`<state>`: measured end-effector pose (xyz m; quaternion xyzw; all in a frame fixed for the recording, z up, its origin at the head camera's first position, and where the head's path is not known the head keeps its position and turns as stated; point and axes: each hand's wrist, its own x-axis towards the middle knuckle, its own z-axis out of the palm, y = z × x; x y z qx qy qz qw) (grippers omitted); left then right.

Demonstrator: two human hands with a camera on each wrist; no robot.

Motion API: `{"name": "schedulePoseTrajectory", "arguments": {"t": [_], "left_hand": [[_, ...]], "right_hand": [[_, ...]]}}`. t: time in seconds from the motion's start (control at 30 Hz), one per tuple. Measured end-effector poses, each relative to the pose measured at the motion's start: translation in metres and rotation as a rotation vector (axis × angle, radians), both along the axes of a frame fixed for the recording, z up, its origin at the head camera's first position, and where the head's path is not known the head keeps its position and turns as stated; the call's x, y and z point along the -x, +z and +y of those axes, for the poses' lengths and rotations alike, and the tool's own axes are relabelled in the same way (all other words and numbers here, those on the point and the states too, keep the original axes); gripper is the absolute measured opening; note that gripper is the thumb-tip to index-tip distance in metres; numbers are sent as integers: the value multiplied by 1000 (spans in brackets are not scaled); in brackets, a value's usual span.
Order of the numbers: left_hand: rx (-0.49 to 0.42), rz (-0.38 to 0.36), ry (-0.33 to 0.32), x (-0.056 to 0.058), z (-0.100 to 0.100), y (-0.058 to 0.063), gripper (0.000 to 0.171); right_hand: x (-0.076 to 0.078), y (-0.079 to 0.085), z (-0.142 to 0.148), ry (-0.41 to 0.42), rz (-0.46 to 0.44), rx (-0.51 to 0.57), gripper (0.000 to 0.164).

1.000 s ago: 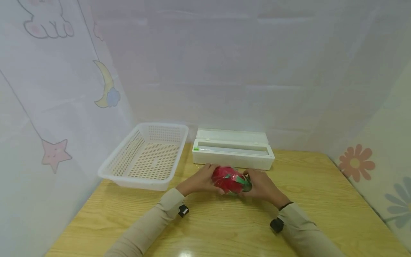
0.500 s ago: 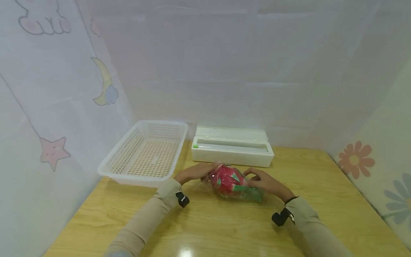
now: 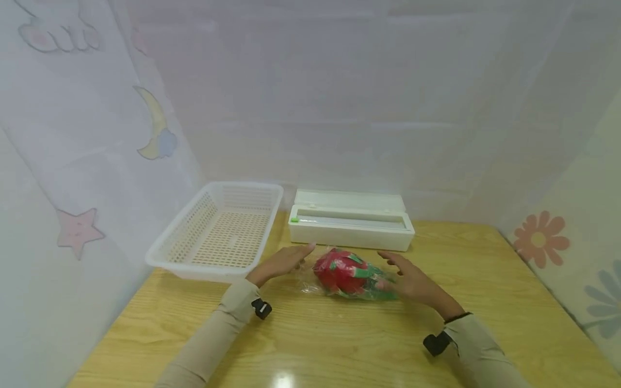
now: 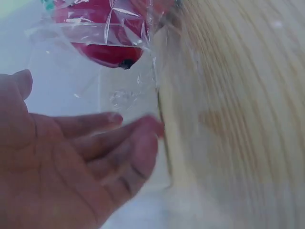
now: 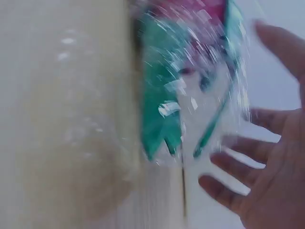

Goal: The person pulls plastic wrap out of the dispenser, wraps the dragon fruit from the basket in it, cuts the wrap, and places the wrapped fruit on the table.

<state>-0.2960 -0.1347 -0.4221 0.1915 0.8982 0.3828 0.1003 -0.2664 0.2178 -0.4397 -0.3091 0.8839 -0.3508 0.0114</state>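
Observation:
A red dragon fruit (image 3: 339, 271) with green scales lies on the wooden table, wrapped in clear plastic film (image 3: 310, 280). Loose film sticks out at both ends of it. My left hand (image 3: 281, 262) is off to its left with fingers relaxed and holding nothing; the left wrist view shows the palm (image 4: 52, 171) apart from the film. To the right, my right hand (image 3: 412, 280) has its fingers spread beside the fruit's green-tipped end (image 5: 162, 105). Its thumb overlaps the film there in the head view.
A white perforated plastic basket (image 3: 264, 237) stands at the back left. Behind the fruit is a long white cling film box (image 3: 349, 235) with its lid (image 3: 349, 199) raised and a green tab on the left. A printed curtain backs the table (image 3: 349, 345).
Both hands held the wrapped dragon fruit. It has been set down on the table and let go; the left hand has drawn back left, the right hand rightward with fingers spreading.

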Motion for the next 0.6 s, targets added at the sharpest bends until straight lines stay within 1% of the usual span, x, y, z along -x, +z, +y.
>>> {"name": "schedulePoseTrajectory", "arguments": {"t": [0.07, 0.1, 0.13, 0.17, 0.2, 0.27, 0.3, 0.37, 0.43, 0.47, 0.53, 0.6], "left_hand": [[76, 112, 14, -12, 0, 3, 75], [118, 170, 16, -18, 1, 5, 75], [154, 215, 19, -25, 1, 7, 73], [179, 240, 23, -31, 0, 8, 71], [205, 241, 33, -37, -1, 9, 68], [230, 205, 52, -48, -4, 10, 60], [244, 178, 57, -51, -6, 9, 58], [299, 133, 46, -57, -9, 6, 59], [345, 115, 4, -58, -11, -1, 56], [362, 123, -18, -57, -11, -5, 50], [362, 158, -48, -53, -10, -13, 30], [317, 179, -46, -48, -9, -21, 6]], "right_hand": [[-12, -1, -6, -6, 68, -88, 92], [-16, -3, -9, -16, 103, -136, 98], [-18, -5, -13, -25, 139, -179, 102], [-20, -6, -18, -37, 163, -209, 104], [-21, -8, -21, -57, 172, -229, 106], [-19, -12, -27, -114, 191, -270, 109], [-18, -14, -29, -142, 186, -282, 109], [-14, -15, -31, -191, 152, -289, 109], [-8, -15, -31, -227, 97, -278, 103], [-6, -15, -31, -236, 68, -268, 97], [-2, -13, -31, -224, 14, -241, 79], [4, -14, -31, -185, -17, -213, 60]]}}
